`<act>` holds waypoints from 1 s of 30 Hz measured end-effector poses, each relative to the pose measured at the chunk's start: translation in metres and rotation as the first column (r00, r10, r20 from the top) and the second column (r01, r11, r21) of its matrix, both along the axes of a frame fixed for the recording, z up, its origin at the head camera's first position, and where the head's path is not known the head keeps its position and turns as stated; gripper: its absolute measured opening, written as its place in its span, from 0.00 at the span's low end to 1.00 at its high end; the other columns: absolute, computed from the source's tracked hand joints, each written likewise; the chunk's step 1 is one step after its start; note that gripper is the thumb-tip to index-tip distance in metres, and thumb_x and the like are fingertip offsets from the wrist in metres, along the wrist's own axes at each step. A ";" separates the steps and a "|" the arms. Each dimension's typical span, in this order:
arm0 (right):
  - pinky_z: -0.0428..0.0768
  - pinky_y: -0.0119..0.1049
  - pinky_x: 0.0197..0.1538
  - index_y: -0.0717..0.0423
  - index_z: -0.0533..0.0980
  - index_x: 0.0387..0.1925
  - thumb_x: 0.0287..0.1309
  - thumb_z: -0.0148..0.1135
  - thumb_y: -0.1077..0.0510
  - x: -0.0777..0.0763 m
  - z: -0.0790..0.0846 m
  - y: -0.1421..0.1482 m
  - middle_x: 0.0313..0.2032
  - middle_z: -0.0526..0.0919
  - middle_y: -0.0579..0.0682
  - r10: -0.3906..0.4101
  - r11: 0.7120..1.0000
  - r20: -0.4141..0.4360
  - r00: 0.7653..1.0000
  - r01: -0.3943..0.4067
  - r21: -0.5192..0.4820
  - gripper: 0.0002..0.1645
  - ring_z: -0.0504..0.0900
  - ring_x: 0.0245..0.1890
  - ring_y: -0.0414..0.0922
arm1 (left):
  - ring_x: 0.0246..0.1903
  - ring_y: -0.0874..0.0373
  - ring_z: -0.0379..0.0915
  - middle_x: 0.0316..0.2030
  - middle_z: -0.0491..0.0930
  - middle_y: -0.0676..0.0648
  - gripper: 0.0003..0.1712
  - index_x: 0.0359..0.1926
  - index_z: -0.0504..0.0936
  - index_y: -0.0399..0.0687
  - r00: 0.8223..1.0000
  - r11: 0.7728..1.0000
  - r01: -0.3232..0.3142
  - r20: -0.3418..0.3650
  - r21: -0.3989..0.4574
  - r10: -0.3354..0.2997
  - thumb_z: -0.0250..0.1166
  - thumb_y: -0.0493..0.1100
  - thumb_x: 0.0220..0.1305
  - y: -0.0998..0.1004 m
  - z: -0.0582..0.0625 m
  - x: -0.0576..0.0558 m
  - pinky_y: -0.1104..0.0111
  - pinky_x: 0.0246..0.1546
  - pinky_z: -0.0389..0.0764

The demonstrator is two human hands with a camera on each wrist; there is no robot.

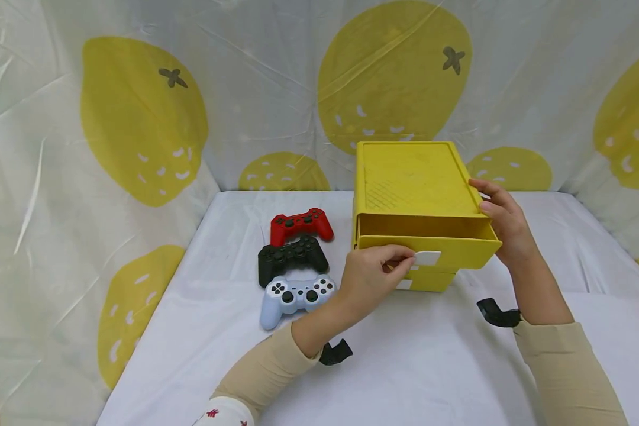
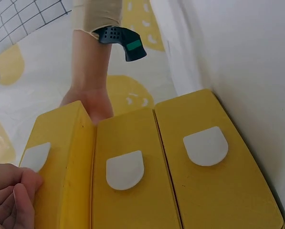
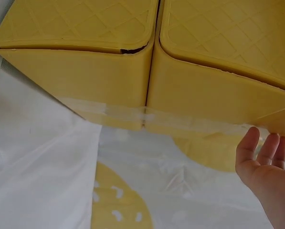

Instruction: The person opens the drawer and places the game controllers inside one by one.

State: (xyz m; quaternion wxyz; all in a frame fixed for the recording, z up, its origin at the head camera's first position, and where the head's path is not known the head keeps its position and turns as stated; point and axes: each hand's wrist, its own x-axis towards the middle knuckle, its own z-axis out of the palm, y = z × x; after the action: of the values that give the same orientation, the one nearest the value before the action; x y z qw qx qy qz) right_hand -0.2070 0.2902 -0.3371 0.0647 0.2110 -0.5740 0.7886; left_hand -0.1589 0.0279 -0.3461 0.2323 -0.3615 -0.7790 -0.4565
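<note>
A yellow drawer cabinet stands on the table, its top drawer partly pulled out. The inside of that drawer shows only as a narrow strip. My left hand pinches the white tab on the drawer front. In the left wrist view, the fingers reach that tab, and two lower drawers, one with a white tab, sit flush. With fingers extended, my right hand rests against the cabinet's right side. The right wrist view shows its fingertips at the cabinet's edge.
Left of the cabinet lie three game controllers: a red one, a black one and a light blue one. A white cloth covers the table. Lemon-print curtains hang behind and at the sides.
</note>
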 end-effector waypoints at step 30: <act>0.79 0.30 0.49 0.60 0.66 0.64 0.70 0.38 0.67 -0.004 -0.003 0.002 0.55 0.70 0.55 0.103 0.992 -0.061 0.993 -0.107 -0.061 0.24 0.78 0.47 0.44 | 0.23 0.66 0.74 0.27 0.85 0.50 0.03 0.33 0.87 0.41 0.997 0.999 0.029 -0.076 0.020 -0.027 0.71 0.33 0.56 -0.005 -0.002 0.022 0.88 0.31 0.71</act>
State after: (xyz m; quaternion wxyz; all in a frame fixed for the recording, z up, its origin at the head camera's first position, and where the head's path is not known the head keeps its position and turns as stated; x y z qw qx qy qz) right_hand -0.2111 0.2918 -0.3404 0.0463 0.2614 -0.5344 0.8025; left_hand -0.1366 0.0227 -0.3483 0.2588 -0.3870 -0.7597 -0.4538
